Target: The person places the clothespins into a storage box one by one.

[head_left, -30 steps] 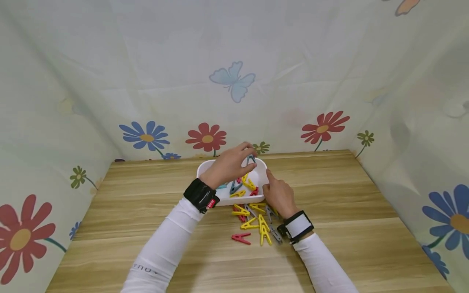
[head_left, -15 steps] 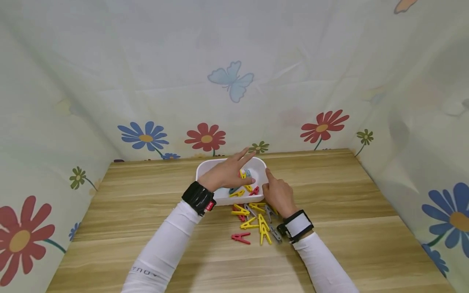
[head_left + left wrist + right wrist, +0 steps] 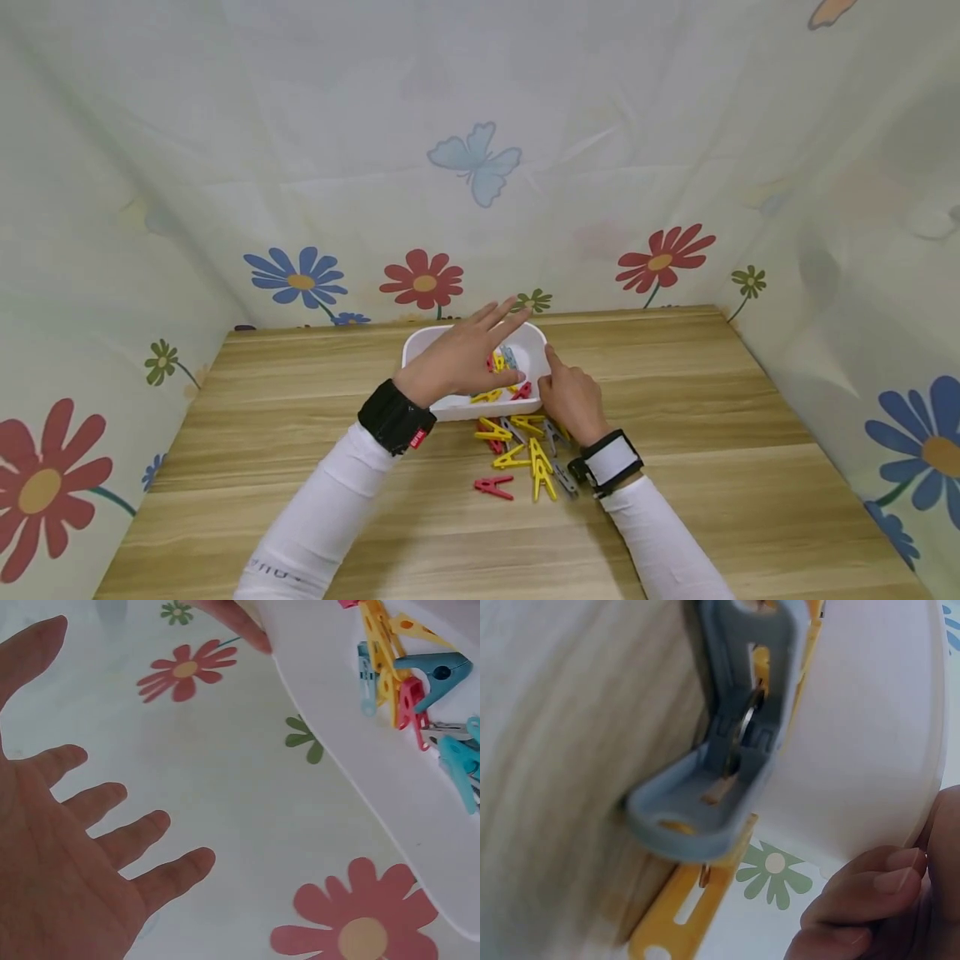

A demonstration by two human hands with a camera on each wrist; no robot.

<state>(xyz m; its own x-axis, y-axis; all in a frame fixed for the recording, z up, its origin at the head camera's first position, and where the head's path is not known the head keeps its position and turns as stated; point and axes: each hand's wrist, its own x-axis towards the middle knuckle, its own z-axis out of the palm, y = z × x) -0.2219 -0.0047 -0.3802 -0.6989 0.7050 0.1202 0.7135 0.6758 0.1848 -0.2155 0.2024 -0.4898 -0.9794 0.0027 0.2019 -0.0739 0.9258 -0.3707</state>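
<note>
My left hand (image 3: 461,358) hovers over a white plastic tray (image 3: 534,335), fingers spread and nothing in them. The left wrist view shows its palm (image 3: 45,877) and separated fingertips beside the tray wall (image 3: 330,697). Inside the tray lie several clothespins, among them a pale blue clothespin (image 3: 511,357), a yellow clothespin (image 3: 486,397) and a red clothespin (image 3: 522,390). At the tray's right end my right hand (image 3: 576,402) holds the rim, index finger along it, the other fingers curled. The thumb's contact is partly hidden.
In front of the tray several more clothespins lie in a loose pile on the wooden table (image 3: 300,467): yellow clothespins (image 3: 541,480), a red clothespin (image 3: 493,487) and a grey clothespin (image 3: 564,480). A flowered curtain (image 3: 570,167) stands behind and at both sides.
My left hand let go of a blue clothespin, which now lies in the tray. Its fingers have spread, and the wrist has shifted slightly left. My right hand has stayed at the tray's end.
</note>
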